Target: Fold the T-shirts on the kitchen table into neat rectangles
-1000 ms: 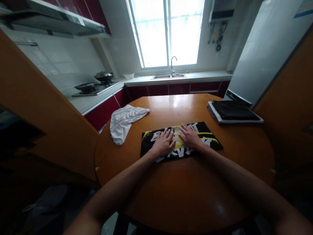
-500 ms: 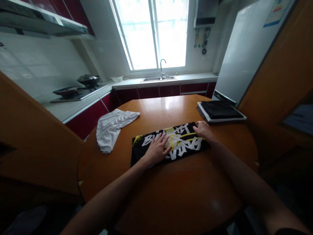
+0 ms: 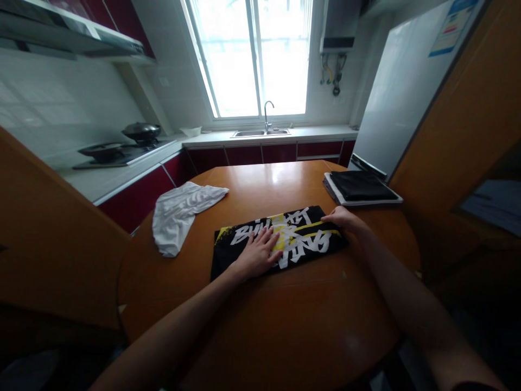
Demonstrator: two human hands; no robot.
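A folded black T-shirt [image 3: 307, 245] with white and yellow graffiti-style lettering lies as a long strip on the wooden table, slightly slanted. My left hand [image 3: 262, 253] rests flat on the middle of it, fingers spread over the print. At the strip's right end, my right hand [image 3: 344, 218] pinches the edge of the cloth between thumb and fingers. Part of the lettering is covered by my left hand.
A crumpled white garment [image 3: 179, 214] lies on the table's left side. At the back right sits a stack of folded black and white clothes [image 3: 362, 186]. The round-edged wooden table [image 3: 285, 320] stands before a counter with a sink [image 3: 250, 133].
My right hand has shifted slightly down along the shirt's right edge and its fingers have closed on the cloth. My left hand stays flat on the shirt. The camera view has shifted slightly.
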